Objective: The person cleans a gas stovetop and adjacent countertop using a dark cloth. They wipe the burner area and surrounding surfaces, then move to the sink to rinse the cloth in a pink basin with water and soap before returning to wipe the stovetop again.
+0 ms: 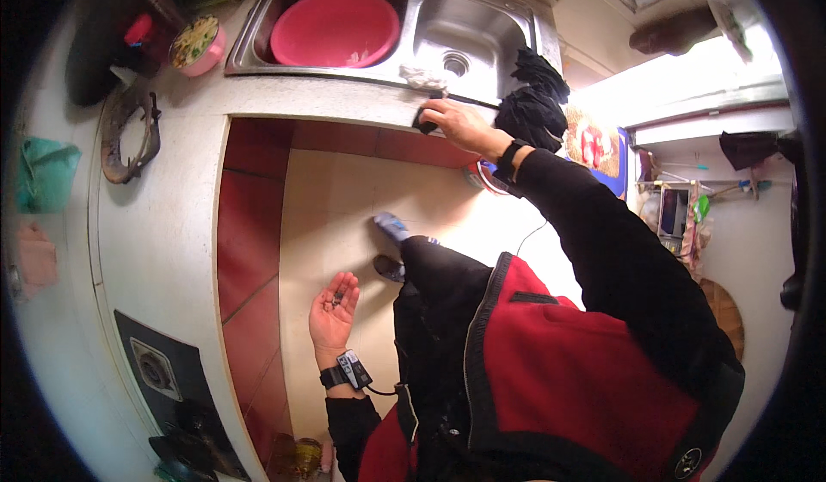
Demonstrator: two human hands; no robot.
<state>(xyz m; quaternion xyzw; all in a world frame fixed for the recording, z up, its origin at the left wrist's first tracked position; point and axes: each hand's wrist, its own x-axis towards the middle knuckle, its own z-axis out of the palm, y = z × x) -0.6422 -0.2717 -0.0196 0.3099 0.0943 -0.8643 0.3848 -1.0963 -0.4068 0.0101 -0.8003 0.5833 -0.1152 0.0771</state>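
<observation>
My right hand (pixel 461 124) grips a small black cloth or scrubber (pixel 426 120) at the front edge of the white countertop (pixel 361 98), just below the sink. Close beyond its fingers, a crumpled whitish rag (pixel 423 76) lies on the sink's rim. Palm up and cupped, my left hand (pixel 334 311) is over the floor, with small dark bits (pixel 337 298) resting on its fingers. What the bits are is too small to tell. A bundle of black fabric (pixel 532 111) hangs over the sink's right corner, near my right wrist.
A pink basin (pixel 335 27) sits in the left bowl of the steel sink (pixel 474 30). Left on the counter are a pink cup of food (pixel 197 46) and a ring-shaped burner support (pixel 106 136). A gas hob (pixel 158 366) is set lower left. A tub (pixel 484 177) stands below the counter.
</observation>
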